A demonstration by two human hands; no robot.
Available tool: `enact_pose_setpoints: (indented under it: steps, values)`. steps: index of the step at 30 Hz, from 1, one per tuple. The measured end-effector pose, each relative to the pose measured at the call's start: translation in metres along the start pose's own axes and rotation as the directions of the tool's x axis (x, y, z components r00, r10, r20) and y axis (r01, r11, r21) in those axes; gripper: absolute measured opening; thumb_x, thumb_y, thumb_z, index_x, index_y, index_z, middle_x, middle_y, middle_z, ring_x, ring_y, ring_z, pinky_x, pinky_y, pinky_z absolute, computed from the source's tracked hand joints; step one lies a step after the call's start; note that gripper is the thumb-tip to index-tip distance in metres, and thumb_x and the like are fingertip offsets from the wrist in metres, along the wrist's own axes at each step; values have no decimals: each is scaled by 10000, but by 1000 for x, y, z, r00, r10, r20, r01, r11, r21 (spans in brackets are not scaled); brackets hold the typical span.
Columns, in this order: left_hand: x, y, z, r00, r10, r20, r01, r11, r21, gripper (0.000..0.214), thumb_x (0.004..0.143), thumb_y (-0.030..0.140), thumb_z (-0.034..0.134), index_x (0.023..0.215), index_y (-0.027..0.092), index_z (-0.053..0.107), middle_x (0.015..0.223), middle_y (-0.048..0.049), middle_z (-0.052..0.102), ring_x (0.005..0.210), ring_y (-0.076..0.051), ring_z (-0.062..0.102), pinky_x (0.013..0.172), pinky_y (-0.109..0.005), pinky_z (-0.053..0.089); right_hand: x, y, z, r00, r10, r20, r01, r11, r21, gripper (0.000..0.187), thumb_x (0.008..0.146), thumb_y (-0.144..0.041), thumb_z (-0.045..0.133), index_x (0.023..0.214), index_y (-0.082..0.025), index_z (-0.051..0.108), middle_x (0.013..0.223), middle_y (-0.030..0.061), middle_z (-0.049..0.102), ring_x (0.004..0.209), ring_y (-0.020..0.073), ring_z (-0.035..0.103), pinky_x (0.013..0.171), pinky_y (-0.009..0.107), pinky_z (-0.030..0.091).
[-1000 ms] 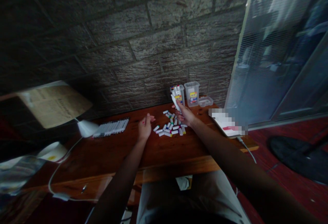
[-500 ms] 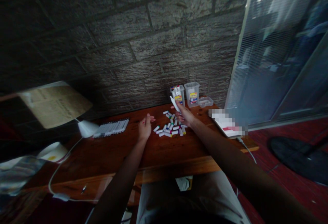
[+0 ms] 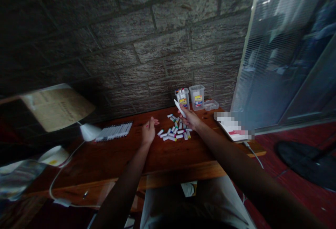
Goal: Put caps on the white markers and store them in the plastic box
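Observation:
My right hand (image 3: 190,117) is closed around a white marker (image 3: 179,108), tilted with its narrow end up and to the left. Below it lies a loose pile of marker caps (image 3: 172,130), white with coloured ends. To the left of the pile my left hand (image 3: 149,130) rests at the tabletop, thumb up and fingers stretched to the right, holding nothing that I can see. Further left is a row of white markers (image 3: 114,131) laid side by side. Behind my right hand stands a clear plastic box (image 3: 184,98) with several markers upright in it.
A second clear box (image 3: 197,98) and a shallow clear lid or tray (image 3: 211,105) stand at the back. A white device (image 3: 233,127) with a cable lies at the right of the wooden table (image 3: 181,155). A lamp (image 3: 59,106) and a white bowl (image 3: 54,155) are on the left.
Almost nothing has moved. Both hands stay in place, the right one still holding the marker; the view has shifted very slightly.

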State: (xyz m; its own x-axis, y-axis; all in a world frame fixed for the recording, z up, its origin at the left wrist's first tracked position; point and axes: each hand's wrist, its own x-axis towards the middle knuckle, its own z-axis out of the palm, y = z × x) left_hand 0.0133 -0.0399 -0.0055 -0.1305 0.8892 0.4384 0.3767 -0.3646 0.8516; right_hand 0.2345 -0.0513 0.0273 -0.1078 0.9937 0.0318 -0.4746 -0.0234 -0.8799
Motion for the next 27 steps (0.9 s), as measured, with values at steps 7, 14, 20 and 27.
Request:
enact_pose_setpoints:
  steps: [7,14,20,27]
  values:
    - [0,0,-1,1000,10,1,-10,1000,-6,606,884,657,349,824,154,682,822,-126,742,788,-223,694,710,-328,519,0,0,-1,1000,0,12,-1,1000,11,490,726,-635,687,783,-161,575,497,-78,448,318,5,218,295,168,96]
    - [0,0,-1,1000,-7,1,7,1000,-17,631,873,680,353,840,145,686,834,-133,742,802,-230,695,696,-325,515,2,0,-4,997,5,78,-12,996,92,509,736,-671,647,848,-180,568,461,-122,302,331,15,150,318,167,67]
    - [1,-1,-1,1000,-5,5,5,1000,-14,621,880,666,349,840,144,683,823,-128,739,804,-228,692,712,-327,513,1,0,-2,998,-10,55,7,998,59,527,683,-678,689,787,-184,538,450,-116,337,325,12,173,315,167,71]
    - [0,0,0,1000,-8,-11,8,999,-38,619,869,675,364,818,146,683,805,-125,739,783,-223,695,721,-327,517,0,-1,-1,1000,-29,1,29,999,-19,523,679,-674,694,737,-182,528,474,-87,428,307,8,228,293,167,98]
